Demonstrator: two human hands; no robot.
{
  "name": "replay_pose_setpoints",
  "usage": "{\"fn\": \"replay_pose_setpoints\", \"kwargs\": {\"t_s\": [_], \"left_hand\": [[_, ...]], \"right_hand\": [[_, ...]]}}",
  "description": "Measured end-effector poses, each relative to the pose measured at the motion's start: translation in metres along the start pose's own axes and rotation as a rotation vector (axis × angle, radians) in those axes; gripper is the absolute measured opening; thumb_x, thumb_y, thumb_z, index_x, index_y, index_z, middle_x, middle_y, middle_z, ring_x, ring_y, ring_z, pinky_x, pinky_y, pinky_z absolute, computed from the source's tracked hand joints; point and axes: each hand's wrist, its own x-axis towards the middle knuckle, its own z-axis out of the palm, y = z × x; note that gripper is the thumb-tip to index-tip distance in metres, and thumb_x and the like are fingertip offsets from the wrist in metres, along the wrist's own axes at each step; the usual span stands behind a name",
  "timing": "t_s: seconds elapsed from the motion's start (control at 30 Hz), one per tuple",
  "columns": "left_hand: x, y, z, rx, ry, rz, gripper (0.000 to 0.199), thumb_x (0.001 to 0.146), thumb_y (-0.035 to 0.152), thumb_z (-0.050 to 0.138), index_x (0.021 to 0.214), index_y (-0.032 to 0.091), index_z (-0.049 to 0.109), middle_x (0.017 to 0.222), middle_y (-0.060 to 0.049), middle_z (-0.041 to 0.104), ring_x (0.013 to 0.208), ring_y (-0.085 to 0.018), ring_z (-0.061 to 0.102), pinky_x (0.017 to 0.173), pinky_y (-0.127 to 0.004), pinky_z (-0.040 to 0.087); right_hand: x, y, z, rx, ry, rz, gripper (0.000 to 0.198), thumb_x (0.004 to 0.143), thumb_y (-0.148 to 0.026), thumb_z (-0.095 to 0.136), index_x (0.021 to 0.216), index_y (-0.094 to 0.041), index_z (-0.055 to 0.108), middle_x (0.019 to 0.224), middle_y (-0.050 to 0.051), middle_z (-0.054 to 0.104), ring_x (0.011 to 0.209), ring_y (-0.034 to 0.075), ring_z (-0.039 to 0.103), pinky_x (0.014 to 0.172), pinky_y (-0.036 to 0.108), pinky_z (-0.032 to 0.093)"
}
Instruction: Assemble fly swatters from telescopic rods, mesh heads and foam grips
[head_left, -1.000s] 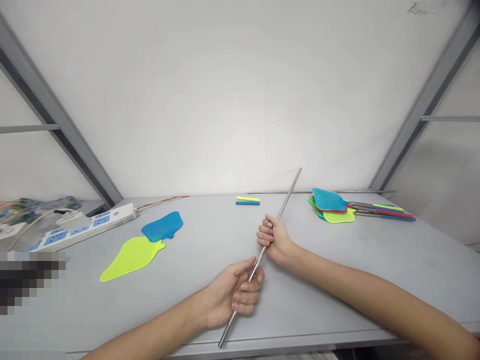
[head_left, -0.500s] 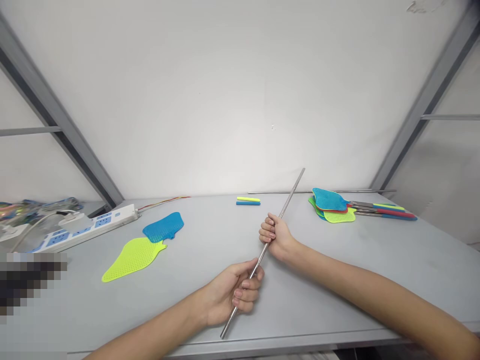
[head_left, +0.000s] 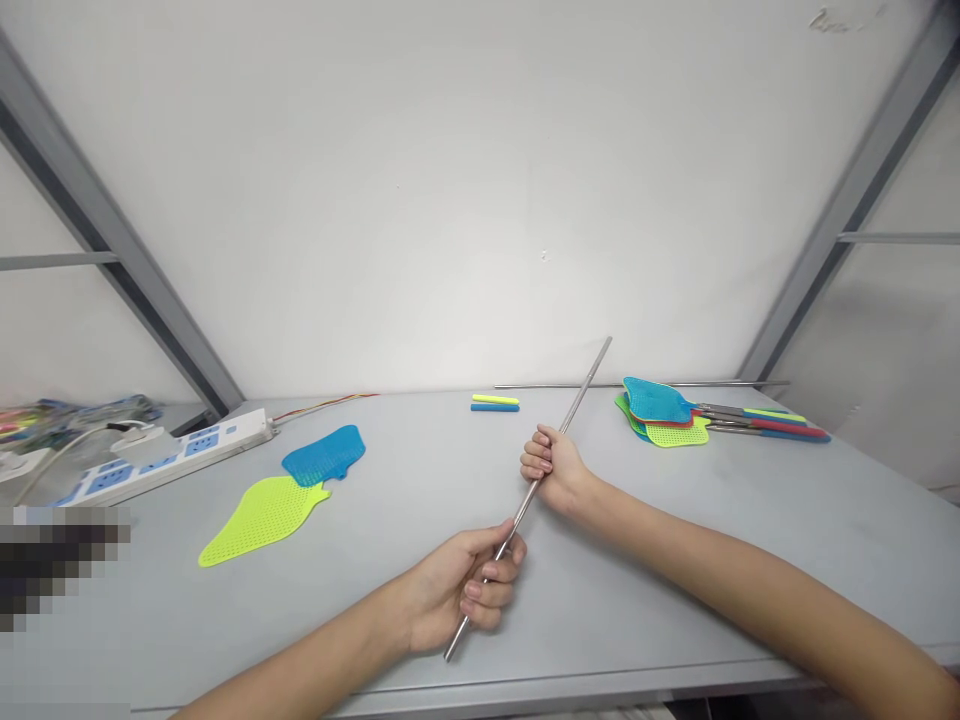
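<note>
Both hands grip one thin metal telescopic rod (head_left: pixel 577 400), slanted from near the table's front edge up to the right. My left hand (head_left: pixel 472 585) is closed around its lower part, thumb laid along the shaft. Higher up, my right hand (head_left: pixel 551 468) wraps its fingers round the middle. To the left lie a blue fly swatter head (head_left: pixel 326 455) and a yellow-green fly swatter head (head_left: pixel 266 515), touching, neither with a handle. Near the back wall rest a yellow tube (head_left: pixel 495 399) and a blue tube (head_left: pixel 495 408), side by side.
A pile of fly swatters (head_left: pixel 660 402) with metal shafts and coloured grips lies at the right. Behind it, another thin metal rod (head_left: pixel 750 383) runs along the wall. At the left are a white power strip (head_left: pixel 187 458) with plugs and some bagged items (head_left: pixel 82 415).
The rod's lower end has slid up slightly toward my left hand. Both hands keep their hold in nearly the same places. The view has shifted a little.
</note>
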Motion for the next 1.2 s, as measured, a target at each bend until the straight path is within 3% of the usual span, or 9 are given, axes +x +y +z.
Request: {"fn": "replay_pose_setpoints", "kwargs": {"t_s": [0.97,1.2], "left_hand": [[-0.002,-0.002,-0.004,0.082,0.007,0.026,0.023,0.079,0.034,0.041,0.071,0.013,0.045,0.053,0.007,0.015,0.036,-0.001,0.013,0.033,-0.013,0.009],[-0.001,-0.001,-0.002,0.101,0.024,0.036,0.025,0.078,0.035,0.042,0.071,0.012,0.044,0.052,0.007,0.015,0.036,0.000,0.012,0.032,-0.012,0.009]], "right_hand": [[-0.006,-0.007,0.007,0.028,0.063,-0.003,0.026,0.074,-0.019,0.035,0.050,-0.017,0.025,0.033,-0.008,0.020,0.026,0.004,0.016,0.029,0.016,0.012],[-0.006,-0.007,0.009,0.040,0.153,-0.065,0.025,0.073,-0.018,0.033,0.050,-0.017,0.024,0.032,-0.008,0.018,0.025,0.004,0.015,0.028,0.016,0.011]]}}
